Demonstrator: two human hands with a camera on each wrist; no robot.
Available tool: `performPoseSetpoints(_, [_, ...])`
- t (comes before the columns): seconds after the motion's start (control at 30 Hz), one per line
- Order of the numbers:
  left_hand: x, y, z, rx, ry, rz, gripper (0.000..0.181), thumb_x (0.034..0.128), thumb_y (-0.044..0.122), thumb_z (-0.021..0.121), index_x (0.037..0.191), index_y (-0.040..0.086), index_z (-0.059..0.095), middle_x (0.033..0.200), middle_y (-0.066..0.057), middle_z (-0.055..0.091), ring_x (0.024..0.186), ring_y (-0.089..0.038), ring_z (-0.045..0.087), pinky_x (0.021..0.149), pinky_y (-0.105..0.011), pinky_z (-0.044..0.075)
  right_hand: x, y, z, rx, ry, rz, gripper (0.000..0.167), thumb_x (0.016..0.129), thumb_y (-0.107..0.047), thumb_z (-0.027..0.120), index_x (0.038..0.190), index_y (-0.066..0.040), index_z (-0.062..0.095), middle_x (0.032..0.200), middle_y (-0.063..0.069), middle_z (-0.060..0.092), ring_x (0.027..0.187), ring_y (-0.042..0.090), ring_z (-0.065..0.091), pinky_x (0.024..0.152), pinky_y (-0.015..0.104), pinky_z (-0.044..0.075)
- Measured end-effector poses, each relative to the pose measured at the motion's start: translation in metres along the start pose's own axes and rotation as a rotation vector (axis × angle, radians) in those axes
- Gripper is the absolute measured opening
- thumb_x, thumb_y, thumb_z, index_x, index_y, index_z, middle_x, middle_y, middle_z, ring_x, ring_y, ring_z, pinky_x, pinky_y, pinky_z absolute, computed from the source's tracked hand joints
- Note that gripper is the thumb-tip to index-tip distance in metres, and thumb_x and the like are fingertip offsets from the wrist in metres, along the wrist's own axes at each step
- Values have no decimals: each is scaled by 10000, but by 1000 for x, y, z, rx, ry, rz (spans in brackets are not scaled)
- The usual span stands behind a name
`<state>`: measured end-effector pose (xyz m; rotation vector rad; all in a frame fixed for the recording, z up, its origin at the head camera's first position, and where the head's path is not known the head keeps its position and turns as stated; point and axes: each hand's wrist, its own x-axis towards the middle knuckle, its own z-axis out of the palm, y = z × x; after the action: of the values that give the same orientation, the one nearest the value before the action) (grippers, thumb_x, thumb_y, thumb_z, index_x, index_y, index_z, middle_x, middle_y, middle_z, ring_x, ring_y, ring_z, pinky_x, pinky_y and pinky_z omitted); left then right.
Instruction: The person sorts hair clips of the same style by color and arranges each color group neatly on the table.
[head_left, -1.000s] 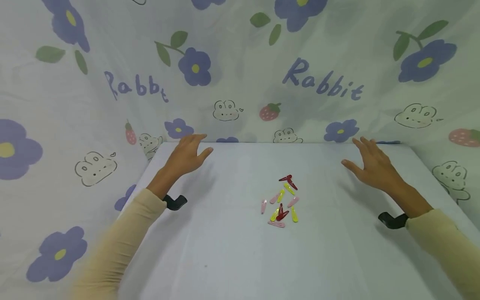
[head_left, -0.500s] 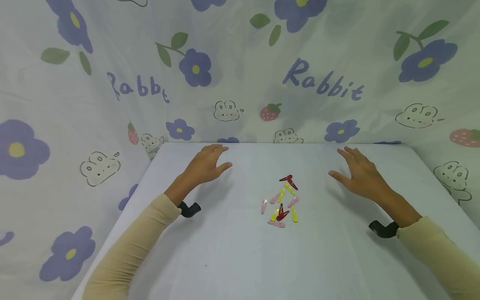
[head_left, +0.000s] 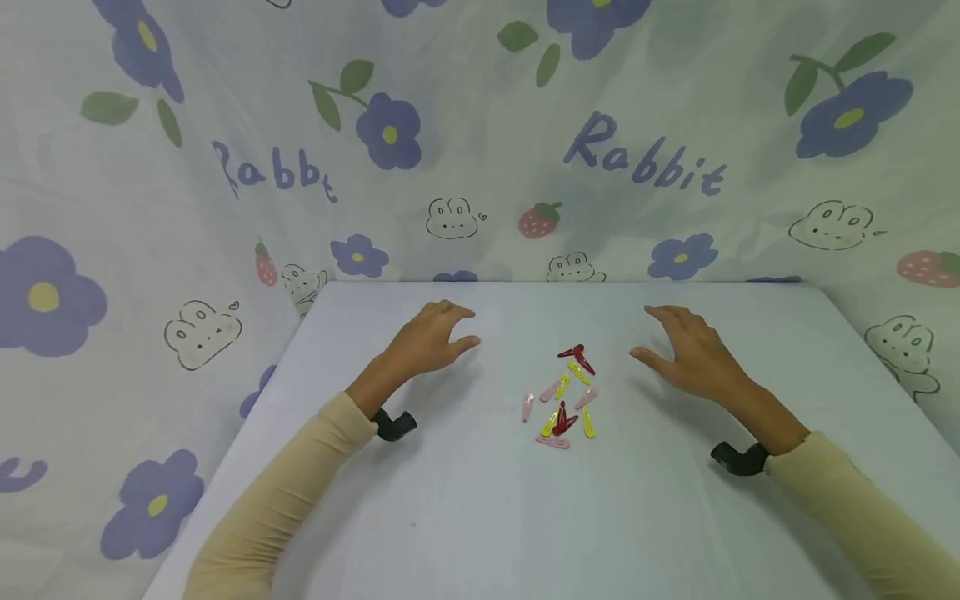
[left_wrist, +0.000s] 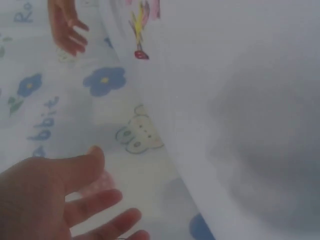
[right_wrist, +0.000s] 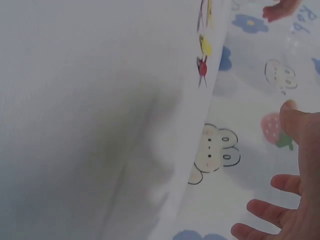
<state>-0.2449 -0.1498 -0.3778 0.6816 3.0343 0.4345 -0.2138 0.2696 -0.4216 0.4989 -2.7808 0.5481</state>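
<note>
Several snap hair clips lie loosely scattered mid-table, among them a pink clip [head_left: 552, 442], a yellow clip [head_left: 588, 422] and a red clip [head_left: 586, 362]; some overlap. To their left my left hand [head_left: 431, 337] hovers above the table, fingers spread and holding nothing. On the other side my right hand [head_left: 693, 354] hovers likewise, thumb apart from the fingers, nothing in it. Both hands are apart from the clips. The left wrist view shows the left hand [left_wrist: 65, 195] low at the left; the right wrist view has the right hand [right_wrist: 295, 175] at its right edge.
A white table [head_left: 465, 517] spreads under both arms. Behind and beside it hangs a curtain [head_left: 487, 125] printed with flowers, rabbits and strawberries. A black strap mount [head_left: 395, 426] sits at the left wrist, another black mount [head_left: 740, 458] at the right.
Both hands have moved inward and slightly nearer, the left one rightward and the right one leftward, closing on the clips. The clips lie as before.
</note>
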Motion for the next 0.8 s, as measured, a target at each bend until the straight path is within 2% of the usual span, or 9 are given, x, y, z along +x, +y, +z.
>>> performPoseSetpoints(0.23, [-3,8,7,-38,-39,31,457,950,414,672,1310,137,620,1307,-93,621,1219,-279,550,980,-471,501,3,-19,10,0,-31,-31,723,885,-421,739,1446,-58,465,1404,227,500,1253,434,483,981,649,396])
performPoseSetpoints(0.43, [-2,18,11,-81,-81,70,406,944,392,685,1235,110,652,1195,-106,659,1111,-250,576,922,-440,514,7,-33,15,33,-60,-89,686,879,-390,758,1425,-69,494,1359,187,529,1224,406,494,996,623,391])
performPoseSetpoints(0.63, [-1,23,15,-77,-133,75,413,945,388,685,1248,110,649,1206,-98,653,1113,-234,574,934,-420,507,16,-47,24,54,-66,-196,650,844,-318,808,1385,-83,536,1303,150,572,1194,369,517,992,575,424])
performPoseSetpoints(0.8, [1,28,20,-99,-158,78,425,939,391,692,1256,111,651,1211,-90,654,1122,-234,577,948,-426,508,19,-57,28,60,-86,-248,621,820,-275,834,1348,-76,574,1286,146,588,1176,353,531,975,536,472])
